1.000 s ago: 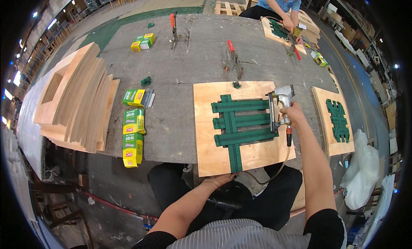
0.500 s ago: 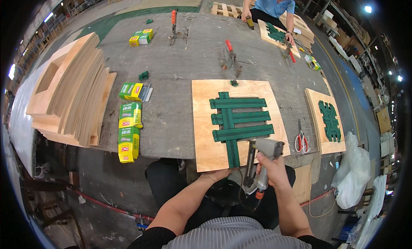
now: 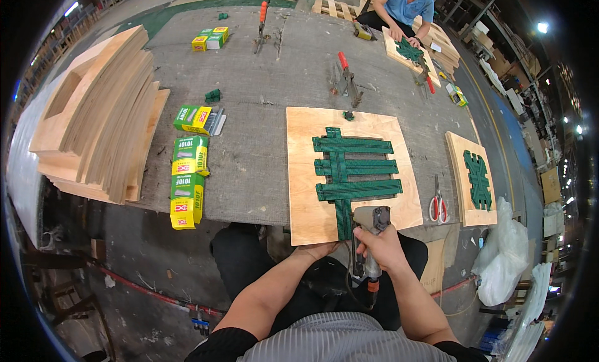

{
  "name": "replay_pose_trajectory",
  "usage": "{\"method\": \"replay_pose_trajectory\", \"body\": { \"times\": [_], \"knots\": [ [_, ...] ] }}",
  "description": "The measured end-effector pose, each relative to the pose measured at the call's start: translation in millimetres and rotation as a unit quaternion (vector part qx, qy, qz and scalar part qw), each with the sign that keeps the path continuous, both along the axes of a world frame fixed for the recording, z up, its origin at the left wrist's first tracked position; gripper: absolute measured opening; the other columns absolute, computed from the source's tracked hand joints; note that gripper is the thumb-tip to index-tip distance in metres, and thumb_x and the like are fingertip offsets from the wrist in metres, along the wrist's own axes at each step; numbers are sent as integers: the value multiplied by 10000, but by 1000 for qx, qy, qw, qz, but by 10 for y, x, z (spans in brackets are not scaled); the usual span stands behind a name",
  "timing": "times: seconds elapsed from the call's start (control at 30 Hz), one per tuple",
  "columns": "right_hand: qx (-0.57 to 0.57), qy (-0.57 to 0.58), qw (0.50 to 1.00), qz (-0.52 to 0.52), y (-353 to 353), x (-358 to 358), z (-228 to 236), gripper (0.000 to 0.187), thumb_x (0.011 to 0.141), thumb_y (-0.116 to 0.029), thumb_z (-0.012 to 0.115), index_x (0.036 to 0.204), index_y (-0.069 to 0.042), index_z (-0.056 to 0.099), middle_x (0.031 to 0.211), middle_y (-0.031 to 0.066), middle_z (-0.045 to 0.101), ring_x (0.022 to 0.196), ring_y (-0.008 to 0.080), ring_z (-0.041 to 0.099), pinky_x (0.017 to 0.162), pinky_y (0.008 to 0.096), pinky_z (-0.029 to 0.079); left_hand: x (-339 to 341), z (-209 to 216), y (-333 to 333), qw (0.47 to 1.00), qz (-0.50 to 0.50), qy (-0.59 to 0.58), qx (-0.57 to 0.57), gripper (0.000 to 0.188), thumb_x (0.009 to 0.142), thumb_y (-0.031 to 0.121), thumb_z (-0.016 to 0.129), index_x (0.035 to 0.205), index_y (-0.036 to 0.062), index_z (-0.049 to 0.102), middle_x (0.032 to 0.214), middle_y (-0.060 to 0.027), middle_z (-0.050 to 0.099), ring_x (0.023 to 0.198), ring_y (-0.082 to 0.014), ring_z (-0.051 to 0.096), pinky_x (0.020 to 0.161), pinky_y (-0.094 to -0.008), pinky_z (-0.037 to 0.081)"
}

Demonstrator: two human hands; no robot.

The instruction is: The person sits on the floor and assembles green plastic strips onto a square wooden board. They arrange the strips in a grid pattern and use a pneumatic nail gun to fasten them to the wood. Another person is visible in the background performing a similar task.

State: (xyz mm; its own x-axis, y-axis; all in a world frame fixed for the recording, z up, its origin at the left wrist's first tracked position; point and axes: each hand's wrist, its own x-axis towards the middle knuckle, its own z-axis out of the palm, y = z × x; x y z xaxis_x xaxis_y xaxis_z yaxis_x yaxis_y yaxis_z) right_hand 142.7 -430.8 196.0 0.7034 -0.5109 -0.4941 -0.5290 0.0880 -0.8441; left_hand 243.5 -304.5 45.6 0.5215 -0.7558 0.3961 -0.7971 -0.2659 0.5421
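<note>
Right-hand grip (image 3: 382, 246) clenches the staple gun (image 3: 369, 228), its nose just below the green strap lattice (image 3: 354, 170); left hand (image 3: 321, 249) pinches the plywood panel's (image 3: 306, 175) near edge on the tabletop (image 3: 262, 112).

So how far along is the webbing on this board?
Done: green webbing, three cross strips over one long strip, lies woven on the plywood board. In hand: right hand holds the staple gun at the long strip's near end; left hand steadies the board's edge. Fastened ends: cannot tell.

green-yellow boxes (image 3: 188, 175) in a column left | same boxes (image 3: 209, 39) far top
</note>
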Motion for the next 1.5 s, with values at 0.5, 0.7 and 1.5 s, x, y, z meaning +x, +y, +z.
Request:
{"method": "replay_pose_trajectory", "body": {
  "times": [0.5,0.7,1.5],
  "knots": [
    [-21,12,1000,12,44,55,-19,144,938,-75,718,1036,21,673,757,23,664,512,89,575,447,257,444,-1,-46,-11,999,1,41,-17,316,950,443,609,1141,198,666,1150,-74,684,1092,-341,641,928,-504,503],
    [-11,21,1000,8,167,104,-46,210,933,-82,727,1087,15,622,717,20,636,507,87,566,453,258,456,13,-17,-15,997,-7,56,45,330,937,435,614,1132,172,663,1136,-95,686,1078,-353,645,918,-515,501],
    [30,-109,992,-64,32,-194,-37,788,918,-60,734,1580,-64,308,937,54,662,532,116,597,448,257,465,-275,-188,-48,967,-47,246,43,463,1021,444,582,1383,155,584,1352,-172,621,1209,-410,588,1027,-497,463]
  ]
}}
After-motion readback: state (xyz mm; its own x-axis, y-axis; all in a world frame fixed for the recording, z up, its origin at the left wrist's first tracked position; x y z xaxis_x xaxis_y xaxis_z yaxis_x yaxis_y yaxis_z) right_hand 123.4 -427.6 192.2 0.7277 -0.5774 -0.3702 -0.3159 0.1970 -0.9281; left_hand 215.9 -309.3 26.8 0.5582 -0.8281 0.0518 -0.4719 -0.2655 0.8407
